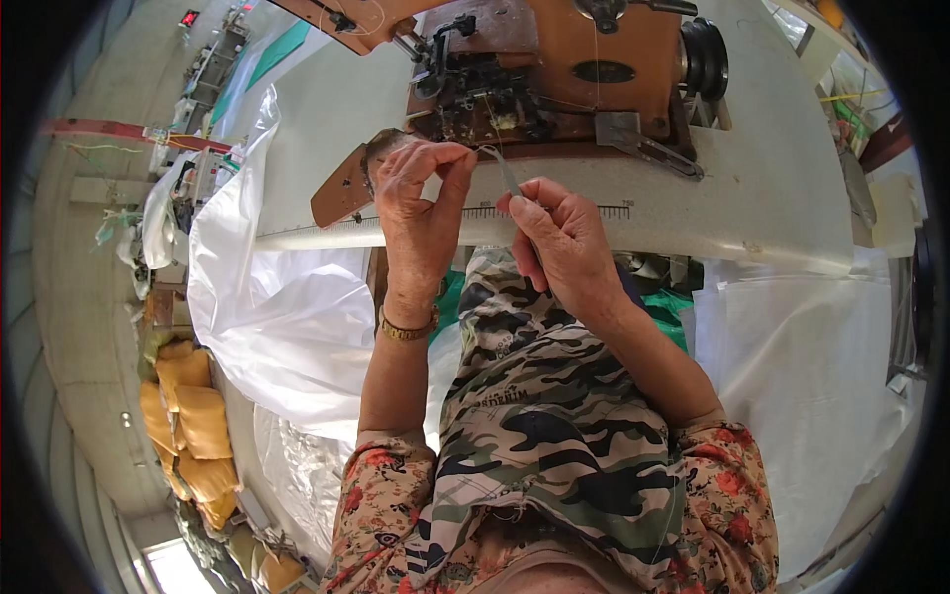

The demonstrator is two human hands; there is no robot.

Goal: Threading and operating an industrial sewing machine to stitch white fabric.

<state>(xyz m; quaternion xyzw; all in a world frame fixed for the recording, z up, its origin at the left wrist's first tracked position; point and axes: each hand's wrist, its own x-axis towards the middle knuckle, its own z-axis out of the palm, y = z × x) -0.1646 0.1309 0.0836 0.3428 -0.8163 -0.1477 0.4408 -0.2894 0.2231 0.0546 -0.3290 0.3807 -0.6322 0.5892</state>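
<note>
Two hands (421,213), one sewing machine (554,69)

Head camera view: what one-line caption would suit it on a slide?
At a brown industrial sewing machine, the left hand pinches thread while the right hand holds slim metal tweezers.

I see short sleeves (737,475) with red and orange flowers on both arms. A gold watch band (408,330) goes around the left wrist. A green, brown and black camouflage apron (549,416) covers the front.
</note>
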